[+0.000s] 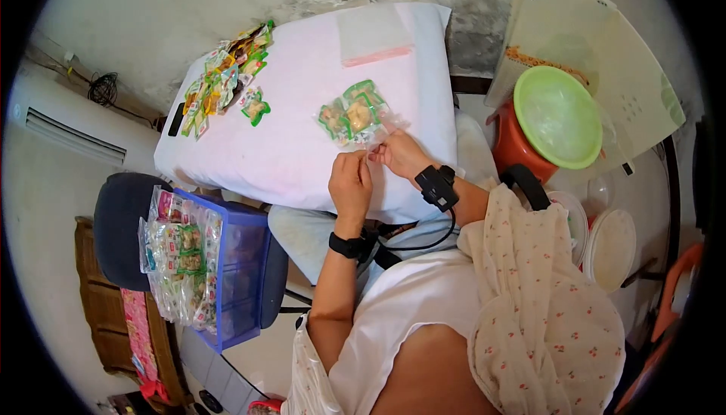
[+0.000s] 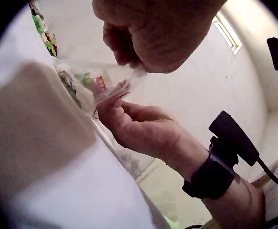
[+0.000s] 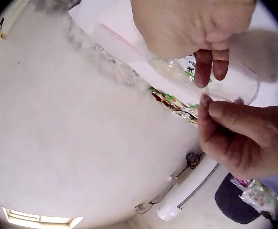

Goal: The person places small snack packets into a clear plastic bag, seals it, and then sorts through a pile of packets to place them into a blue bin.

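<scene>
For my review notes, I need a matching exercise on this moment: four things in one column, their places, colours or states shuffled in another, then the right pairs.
Things:
1. Clear bag
2. Bag stack
3. Round basin
4. Crate

Places, colours or states:
A. Light green
B. Pinched by the left hand and right hand, with green-edged packets inside
C. Blue, holding filled bags
D. Flat on the white cloth, near the wall

Pairs: 1-B, 2-D, 3-A, 4-C
</scene>
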A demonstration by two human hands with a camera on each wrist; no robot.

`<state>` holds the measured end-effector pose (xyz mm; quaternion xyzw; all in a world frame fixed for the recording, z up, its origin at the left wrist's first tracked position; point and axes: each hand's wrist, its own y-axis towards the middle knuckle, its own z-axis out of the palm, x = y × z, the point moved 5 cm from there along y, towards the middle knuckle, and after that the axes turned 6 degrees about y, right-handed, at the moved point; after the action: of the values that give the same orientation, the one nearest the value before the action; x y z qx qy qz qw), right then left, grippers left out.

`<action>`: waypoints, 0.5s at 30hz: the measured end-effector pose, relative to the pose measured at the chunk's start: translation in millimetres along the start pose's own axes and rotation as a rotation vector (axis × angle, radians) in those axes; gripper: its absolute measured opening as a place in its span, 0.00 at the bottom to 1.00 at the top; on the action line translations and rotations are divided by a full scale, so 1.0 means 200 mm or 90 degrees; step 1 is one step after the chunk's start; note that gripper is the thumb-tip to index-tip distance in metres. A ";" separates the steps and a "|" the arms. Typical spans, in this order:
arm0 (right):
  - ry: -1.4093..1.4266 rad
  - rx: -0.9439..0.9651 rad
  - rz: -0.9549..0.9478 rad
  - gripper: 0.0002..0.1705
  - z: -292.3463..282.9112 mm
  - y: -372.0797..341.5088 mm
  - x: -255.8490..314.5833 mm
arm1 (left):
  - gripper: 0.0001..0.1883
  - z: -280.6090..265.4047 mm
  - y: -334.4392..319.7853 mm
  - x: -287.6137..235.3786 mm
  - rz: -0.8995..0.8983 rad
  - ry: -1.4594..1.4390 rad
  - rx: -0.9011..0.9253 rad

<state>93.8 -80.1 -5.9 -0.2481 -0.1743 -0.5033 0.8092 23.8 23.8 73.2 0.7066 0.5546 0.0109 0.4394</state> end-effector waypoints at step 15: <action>0.278 -0.086 -0.127 0.28 0.09 0.12 0.05 | 0.06 0.06 0.01 -0.01 -0.005 -0.029 0.009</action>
<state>119.9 -67.8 9.1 -0.1685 0.0153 -0.6327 0.7557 30.5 14.8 68.0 0.7075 0.5471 -0.0106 0.4473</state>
